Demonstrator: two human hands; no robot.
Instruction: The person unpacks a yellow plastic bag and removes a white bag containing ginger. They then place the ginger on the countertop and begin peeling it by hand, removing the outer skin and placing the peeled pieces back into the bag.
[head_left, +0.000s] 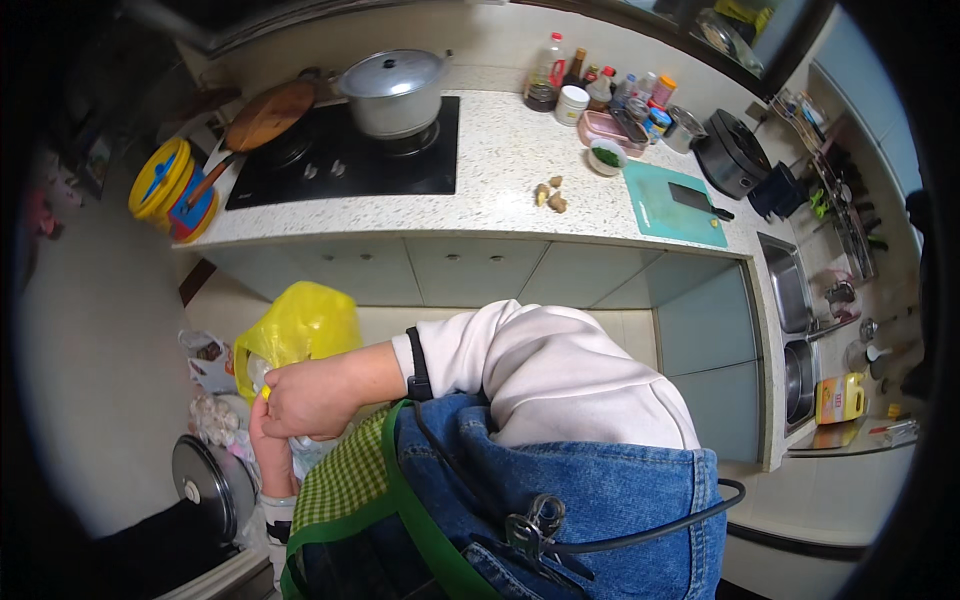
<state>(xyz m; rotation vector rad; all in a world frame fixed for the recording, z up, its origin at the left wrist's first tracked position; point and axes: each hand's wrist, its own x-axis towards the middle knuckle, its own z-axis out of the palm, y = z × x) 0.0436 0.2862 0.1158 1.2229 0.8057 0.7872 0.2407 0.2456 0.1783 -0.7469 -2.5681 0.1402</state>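
My right hand (319, 397) reaches across to the left, its fingers curled, in front of a yellow plastic bag (304, 319). Below and partly behind it is my left hand (260, 420), its fingers meeting those of the right. A small yellow thing (265, 392) shows between the fingertips; I cannot tell what it is. The yellow bag bulges and stands on the floor side of the counter, with some clear plastic (258, 369) at its mouth. Most of the left palm is hidden behind the right hand.
A white plastic bag (206, 360), a bag of garlic bulbs (215, 418) and a round metal bin (199, 491) are near my hands. On the counter stand a lidded pot (394, 97), a wok (270, 116), ginger (556, 201) and a cleaver (694, 197) on a green cutting board (652, 217).
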